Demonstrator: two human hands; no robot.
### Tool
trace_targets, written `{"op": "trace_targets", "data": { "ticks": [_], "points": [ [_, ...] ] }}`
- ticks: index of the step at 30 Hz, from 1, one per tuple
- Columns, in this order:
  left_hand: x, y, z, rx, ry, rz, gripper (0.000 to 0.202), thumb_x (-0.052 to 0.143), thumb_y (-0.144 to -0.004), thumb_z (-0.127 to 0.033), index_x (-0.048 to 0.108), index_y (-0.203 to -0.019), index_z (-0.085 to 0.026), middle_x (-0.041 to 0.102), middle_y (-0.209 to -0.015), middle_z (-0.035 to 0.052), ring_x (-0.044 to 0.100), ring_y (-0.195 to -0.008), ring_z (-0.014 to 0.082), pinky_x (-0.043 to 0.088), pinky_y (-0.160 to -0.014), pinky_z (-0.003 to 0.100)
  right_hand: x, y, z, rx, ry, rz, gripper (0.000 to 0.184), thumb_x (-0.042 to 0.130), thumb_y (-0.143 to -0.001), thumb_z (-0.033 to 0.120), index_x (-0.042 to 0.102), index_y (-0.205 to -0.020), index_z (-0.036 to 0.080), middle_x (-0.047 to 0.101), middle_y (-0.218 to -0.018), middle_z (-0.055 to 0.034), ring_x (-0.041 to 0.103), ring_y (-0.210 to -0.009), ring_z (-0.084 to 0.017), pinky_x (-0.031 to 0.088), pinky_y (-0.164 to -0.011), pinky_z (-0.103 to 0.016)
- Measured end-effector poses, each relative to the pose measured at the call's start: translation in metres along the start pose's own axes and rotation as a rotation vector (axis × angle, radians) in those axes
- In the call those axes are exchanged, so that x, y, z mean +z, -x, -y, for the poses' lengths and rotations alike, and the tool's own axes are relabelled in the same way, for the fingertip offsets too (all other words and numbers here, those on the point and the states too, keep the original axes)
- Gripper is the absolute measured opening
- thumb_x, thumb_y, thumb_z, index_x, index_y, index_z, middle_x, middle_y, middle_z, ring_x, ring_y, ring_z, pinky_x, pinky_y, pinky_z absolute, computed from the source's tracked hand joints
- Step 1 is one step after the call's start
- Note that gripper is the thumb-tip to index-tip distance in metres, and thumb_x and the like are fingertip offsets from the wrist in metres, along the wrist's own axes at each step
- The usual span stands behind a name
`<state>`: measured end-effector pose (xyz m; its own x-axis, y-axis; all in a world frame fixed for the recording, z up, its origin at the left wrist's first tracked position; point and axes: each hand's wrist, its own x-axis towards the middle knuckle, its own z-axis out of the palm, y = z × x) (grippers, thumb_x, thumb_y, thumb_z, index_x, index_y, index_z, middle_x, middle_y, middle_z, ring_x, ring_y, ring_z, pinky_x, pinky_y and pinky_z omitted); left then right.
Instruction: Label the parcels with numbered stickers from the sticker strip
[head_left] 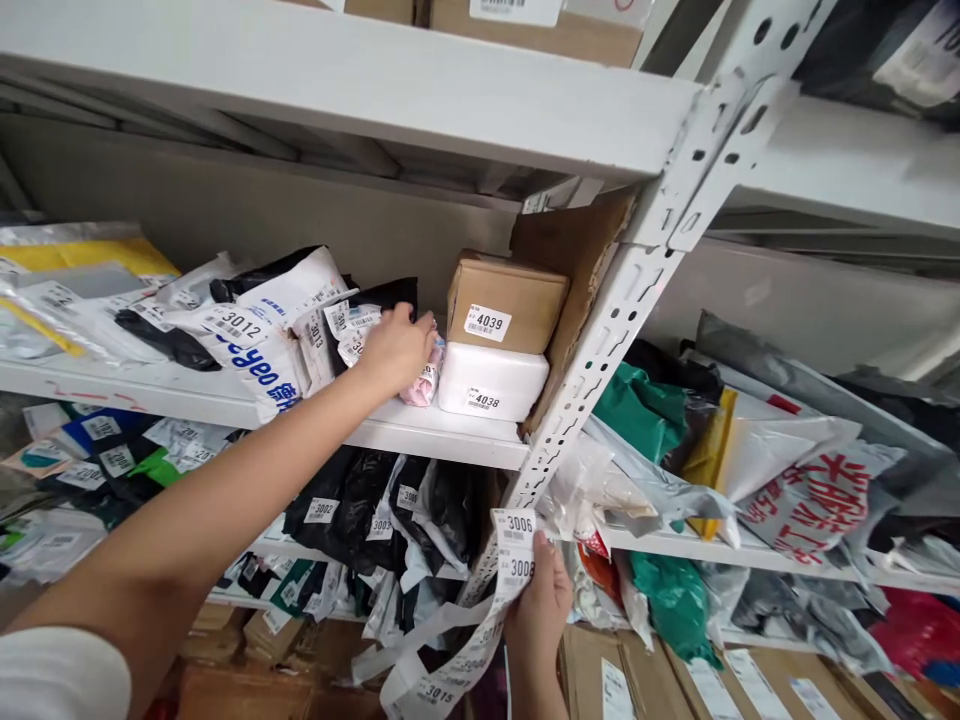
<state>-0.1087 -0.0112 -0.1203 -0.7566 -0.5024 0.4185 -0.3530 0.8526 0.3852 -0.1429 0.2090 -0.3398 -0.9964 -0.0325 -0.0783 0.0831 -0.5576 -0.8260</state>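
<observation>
My left hand [399, 348] reaches into the middle shelf, its fingers curled over a small parcel among the bagged ones; the grip is partly hidden. Beside it are a black parcel [397, 293] and a pink parcel [421, 388]. White labels [352, 345] show just left of the fingers. Lower down, my right hand [541, 605] pinches a long strip of printed number labels [517, 545], with 3006 and 3008 at its top. The strip hangs and curls below that hand.
A brown box marked 4039 [510, 300] rests on a white box marked 4038 [491, 380], beside a cardboard divider [574, 270]. A perforated white post [600, 330] separates the bays. Left stands a white parcel marked 3012 [259, 335]. Black parcels [337, 510] fill the shelf below.
</observation>
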Motion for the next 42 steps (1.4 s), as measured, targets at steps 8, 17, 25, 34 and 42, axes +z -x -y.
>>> {"op": "trace_targets", "data": {
  "ticks": [8, 17, 25, 34, 42],
  "points": [
    [0.129, 0.188, 0.033, -0.222, 0.919, 0.444, 0.050, 0.062, -0.073, -0.053, 0.057, -0.112, -0.023, 0.068, -0.102, 0.0073, 0.062, -0.089, 0.0243, 0.050, -0.078, 0.034, -0.024, 0.032, -0.054, -0.171, 0.391, 0.376, 0.043, 0.061, -0.079, 0.052, 0.053, -0.055, 0.018, 0.051, -0.051, 0.0022, 0.044, -0.050, -0.012, 0.038, -0.047, -0.022],
    [0.192, 0.181, 0.076, -0.238, 0.456, 0.352, 0.040, 0.029, -0.094, -0.039, 0.064, -0.086, -0.021, 0.072, -0.093, 0.0071, 0.065, -0.091, 0.0215, 0.048, -0.084, 0.030, -0.041, 0.032, -0.093, 0.241, 0.291, 0.510, 0.033, 0.075, -0.068, 0.046, 0.065, -0.079, 0.016, 0.066, -0.066, -0.0025, 0.057, -0.060, -0.016, 0.045, -0.060, -0.028],
    [0.249, 0.087, 0.057, -0.187, 0.143, 0.535, 0.035, 0.050, -0.090, -0.021, 0.053, -0.124, -0.014, 0.059, -0.123, 0.0136, 0.057, -0.113, 0.0238, 0.042, -0.100, 0.044, -0.072, 0.012, -0.127, 0.428, 0.163, 0.505, 0.041, 0.082, -0.060, 0.045, 0.052, -0.062, 0.017, 0.056, -0.056, 0.0038, 0.045, -0.052, -0.009, 0.035, -0.054, -0.022],
    [0.251, 0.048, 0.057, 0.007, 0.011, 0.818, 0.039, 0.061, -0.083, -0.048, 0.063, -0.107, -0.017, 0.061, -0.120, 0.0105, 0.050, -0.121, 0.0280, 0.039, -0.102, 0.054, -0.023, -0.021, -0.157, 0.388, 0.082, 0.391, 0.038, 0.077, -0.060, 0.053, 0.064, -0.069, 0.017, 0.058, -0.053, 0.0023, 0.047, -0.047, -0.011, 0.039, -0.051, -0.025],
    [0.248, 0.044, 0.102, 0.098, 0.142, 0.857, 0.023, 0.056, -0.090, -0.033, 0.063, -0.100, -0.014, 0.066, -0.105, 0.0060, 0.062, -0.100, 0.0203, 0.049, -0.091, 0.044, 0.020, -0.051, -0.222, 0.236, 0.115, 0.077, 0.027, 0.079, -0.053, 0.040, 0.063, -0.058, 0.019, 0.068, -0.059, -0.0029, 0.063, -0.070, -0.020, 0.051, -0.075, -0.034]
  ]
}}
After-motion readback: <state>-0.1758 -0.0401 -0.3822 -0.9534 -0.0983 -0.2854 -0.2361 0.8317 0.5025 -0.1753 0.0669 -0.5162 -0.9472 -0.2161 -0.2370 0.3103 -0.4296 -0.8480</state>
